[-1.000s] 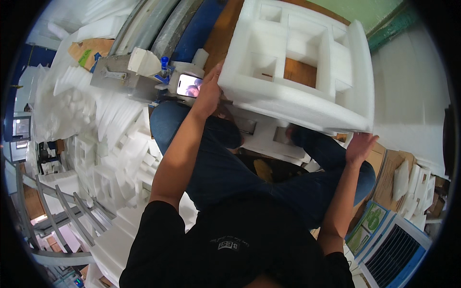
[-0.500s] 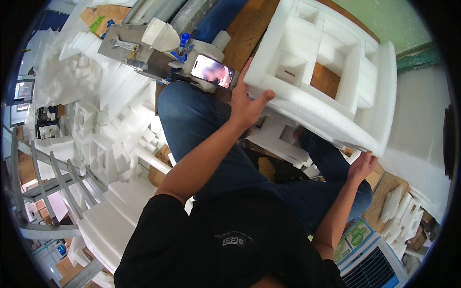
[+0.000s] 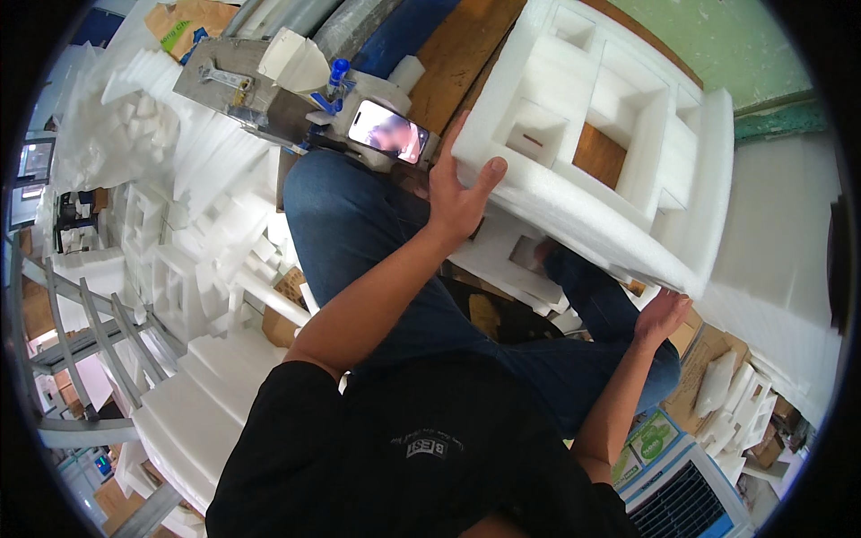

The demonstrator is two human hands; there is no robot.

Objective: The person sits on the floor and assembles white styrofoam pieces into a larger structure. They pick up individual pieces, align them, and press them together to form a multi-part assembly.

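Observation:
A large white foam packing block (image 3: pixel 587 215) with several square and rectangular compartments rests in front of me, on a brown wooden surface that shows through one opening. My left hand (image 3: pixel 459 193) is pressed to its near left corner, fingers along the left side and thumb raised against the near face. At the near right corner, my right hand (image 3: pixel 662 318) grips the lower edge, its fingertips partly hidden by the foam. A small dark reddish strip (image 3: pixel 532 140) shows inside the left compartment. Beside my left hand, a phone (image 3: pixel 387 132) with a lit screen leans on a stand.
Left of the phone lie a wrench (image 3: pixel 224 76) on a metal plate and a blue clamp-like tool (image 3: pixel 334 85). White foam pieces (image 3: pixel 193 386) pile up at the left, near a metal frame (image 3: pixel 81 430). A blue-and-white vented appliance (image 3: pixel 686 498) stands at the lower right.
The whole view has shifted slightly, so things appear a little further left. Both hands keep their hold on the foam block.

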